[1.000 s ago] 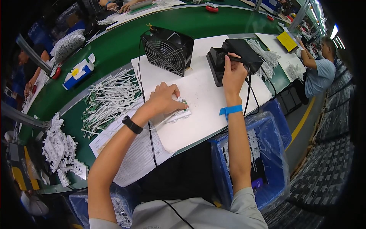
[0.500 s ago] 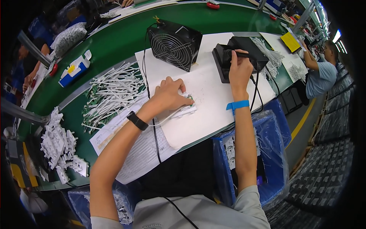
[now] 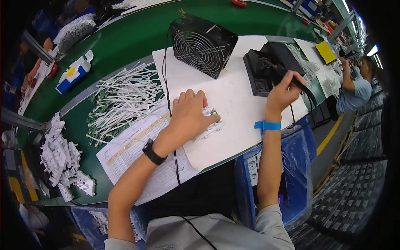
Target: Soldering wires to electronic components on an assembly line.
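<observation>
My left hand (image 3: 189, 116) is closed over a small white plastic part (image 3: 210, 131) on the white board. The thumb presses a little green circuit board (image 3: 213, 112) at that part's upper end, and the fingers curl round its far side. To the right, my right hand (image 3: 285, 93) pinches a black corded tool, apparently a soldering iron (image 3: 296, 83), its tip hidden. This hand is raised by the black stand (image 3: 256, 79), in front of a black box (image 3: 285, 56). A black fan with a wire guard (image 3: 200, 48) stands on the far side of the board.
White-wired green circuit boards (image 3: 125, 100) lie heaped left of printed sheets (image 3: 137, 162). Farther left is a pile of white plastic parts (image 3: 60, 156). Blue lined bins (image 3: 298, 179) flank my lap. A co-worker (image 3: 354, 89) sits at the right. Black cables cross the near edge.
My right hand has moved right and nearer, away from the stand, with the black tool in it. My left hand stays on the white part. The view has shifted slightly.
</observation>
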Motion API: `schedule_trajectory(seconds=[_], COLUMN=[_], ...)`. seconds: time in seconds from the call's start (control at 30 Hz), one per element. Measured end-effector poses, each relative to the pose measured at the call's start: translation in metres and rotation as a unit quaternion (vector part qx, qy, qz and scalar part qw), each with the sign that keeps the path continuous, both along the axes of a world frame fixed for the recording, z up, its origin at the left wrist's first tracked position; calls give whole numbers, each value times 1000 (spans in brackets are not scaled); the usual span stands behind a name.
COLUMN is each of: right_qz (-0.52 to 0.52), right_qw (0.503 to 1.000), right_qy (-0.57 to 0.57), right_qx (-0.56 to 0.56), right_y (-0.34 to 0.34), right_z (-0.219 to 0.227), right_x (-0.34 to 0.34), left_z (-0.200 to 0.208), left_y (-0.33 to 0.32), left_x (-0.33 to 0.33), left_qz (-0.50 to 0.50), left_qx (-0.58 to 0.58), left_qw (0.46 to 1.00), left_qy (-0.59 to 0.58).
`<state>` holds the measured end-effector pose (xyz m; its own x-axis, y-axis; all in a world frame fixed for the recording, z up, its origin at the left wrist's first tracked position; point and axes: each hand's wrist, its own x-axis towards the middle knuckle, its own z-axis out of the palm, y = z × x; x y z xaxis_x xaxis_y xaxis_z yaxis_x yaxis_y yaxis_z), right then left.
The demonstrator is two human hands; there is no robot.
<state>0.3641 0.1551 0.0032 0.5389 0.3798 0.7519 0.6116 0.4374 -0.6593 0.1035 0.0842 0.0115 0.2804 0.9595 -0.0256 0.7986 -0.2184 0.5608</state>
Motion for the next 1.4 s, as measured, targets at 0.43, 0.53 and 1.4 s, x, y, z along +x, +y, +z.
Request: schedule_trajectory(seconds=[0.43,0.53,1.4], right_qz=[-53,-54,-3], right_qw=[992,992,991], right_qy=[-19,1,25], right_qx=[109,112,128], right_y=[-11,-10,-9], right_z=[2,1,6], right_x=[7,10,11], left_z=[7,4,13], left_y=[-2,-2,-1], left_x=[-12,-15,-12], left_qz=[-43,-53,-142], left_qx=[-30,-27,-43], left_qw=[996,995,987], left_qy=[-67,-81,-61])
